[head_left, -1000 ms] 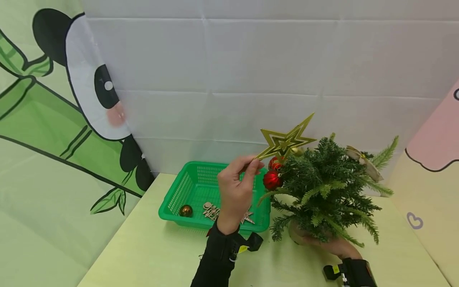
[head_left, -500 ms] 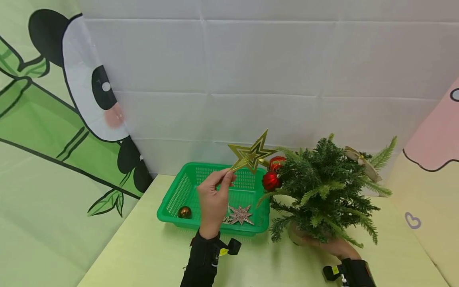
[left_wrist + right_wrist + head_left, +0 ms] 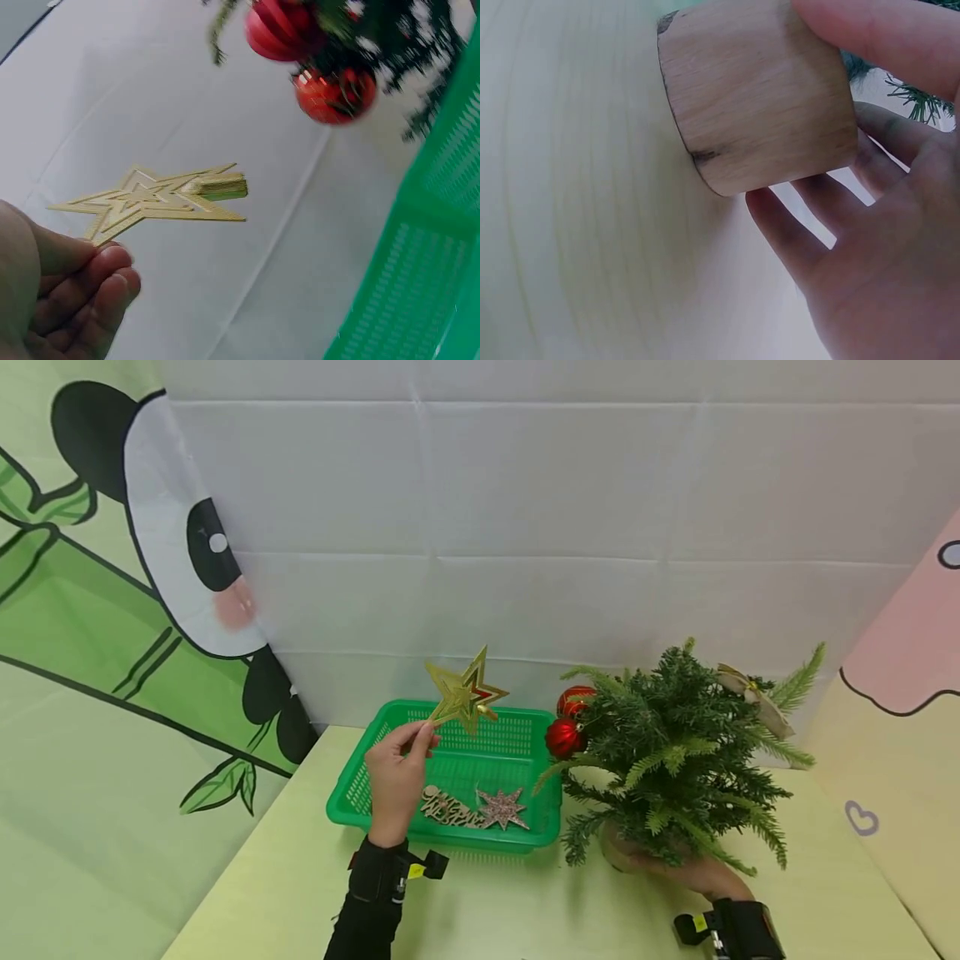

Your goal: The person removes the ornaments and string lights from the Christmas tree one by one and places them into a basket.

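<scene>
My left hand [image 3: 397, 781] pinches one point of a gold star tree topper [image 3: 467, 689] between thumb and fingers, over the left side of the green basket. In the left wrist view a short tube sticks out from the star [image 3: 139, 196], facing away from the hand. My right hand [image 3: 701, 872] holds the small Christmas tree [image 3: 675, 760] low down. The right wrist view shows its thumb and fingers around the round wooden base [image 3: 757, 97]. Two red baubles [image 3: 565, 739] hang on the tree's left side, and a beige bow [image 3: 753, 697] sits at its upper right.
The green basket [image 3: 517, 727] stands left of the tree. In it lie a glittery snowflake ornament [image 3: 502, 810] and a lettering ornament [image 3: 450, 810]. A pale wall sheet rises behind the table [image 3: 517, 910], with a panda print [image 3: 187, 527] at the left.
My left hand has carried the gold star leftward and down, away from the tree to over the basket. A brown ball in the basket is now hidden behind it. My right hand stays put.
</scene>
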The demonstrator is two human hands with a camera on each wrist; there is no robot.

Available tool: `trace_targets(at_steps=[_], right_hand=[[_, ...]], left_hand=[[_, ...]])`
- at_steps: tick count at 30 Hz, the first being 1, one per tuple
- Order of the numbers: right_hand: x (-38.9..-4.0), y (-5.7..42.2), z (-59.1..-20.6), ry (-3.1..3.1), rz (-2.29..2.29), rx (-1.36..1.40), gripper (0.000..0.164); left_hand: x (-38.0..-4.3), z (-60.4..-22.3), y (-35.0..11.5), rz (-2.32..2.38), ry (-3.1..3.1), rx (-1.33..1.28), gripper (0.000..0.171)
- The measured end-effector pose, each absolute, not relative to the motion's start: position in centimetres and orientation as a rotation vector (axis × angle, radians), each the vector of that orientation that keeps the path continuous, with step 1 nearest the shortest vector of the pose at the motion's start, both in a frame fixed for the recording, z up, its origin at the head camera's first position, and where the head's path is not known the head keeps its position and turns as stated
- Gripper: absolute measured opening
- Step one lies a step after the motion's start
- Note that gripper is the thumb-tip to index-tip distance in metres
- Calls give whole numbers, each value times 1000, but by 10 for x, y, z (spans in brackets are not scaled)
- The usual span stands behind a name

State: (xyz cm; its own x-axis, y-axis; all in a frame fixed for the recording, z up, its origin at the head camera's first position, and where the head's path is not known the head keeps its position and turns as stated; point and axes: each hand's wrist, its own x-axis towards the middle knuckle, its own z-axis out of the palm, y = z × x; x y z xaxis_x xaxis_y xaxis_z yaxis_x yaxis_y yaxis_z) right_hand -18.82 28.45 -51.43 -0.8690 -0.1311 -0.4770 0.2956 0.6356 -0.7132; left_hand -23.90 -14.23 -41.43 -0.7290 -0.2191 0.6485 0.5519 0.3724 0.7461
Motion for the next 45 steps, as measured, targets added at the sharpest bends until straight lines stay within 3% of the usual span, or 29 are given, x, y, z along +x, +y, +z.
trace_targets(at_steps=[16, 33, 40, 45], right_hand=[[-188, 287, -510, 2373, -1122, 127, 115], [-191, 290, -514, 2398, -1108, 126, 114], [-190, 288, -512, 2410, -1094, 131, 113], [-190, 288, -512, 2413, -1078, 137, 113]], left_hand=[[-253, -446, -162, -901, -2833, -191, 23], [-255, -458, -165, -413, -3111, -136, 32], [-252, -456, -163, -308, -3172, -86, 53], [-251, -454, -162, -304, -3174, -69, 58]])
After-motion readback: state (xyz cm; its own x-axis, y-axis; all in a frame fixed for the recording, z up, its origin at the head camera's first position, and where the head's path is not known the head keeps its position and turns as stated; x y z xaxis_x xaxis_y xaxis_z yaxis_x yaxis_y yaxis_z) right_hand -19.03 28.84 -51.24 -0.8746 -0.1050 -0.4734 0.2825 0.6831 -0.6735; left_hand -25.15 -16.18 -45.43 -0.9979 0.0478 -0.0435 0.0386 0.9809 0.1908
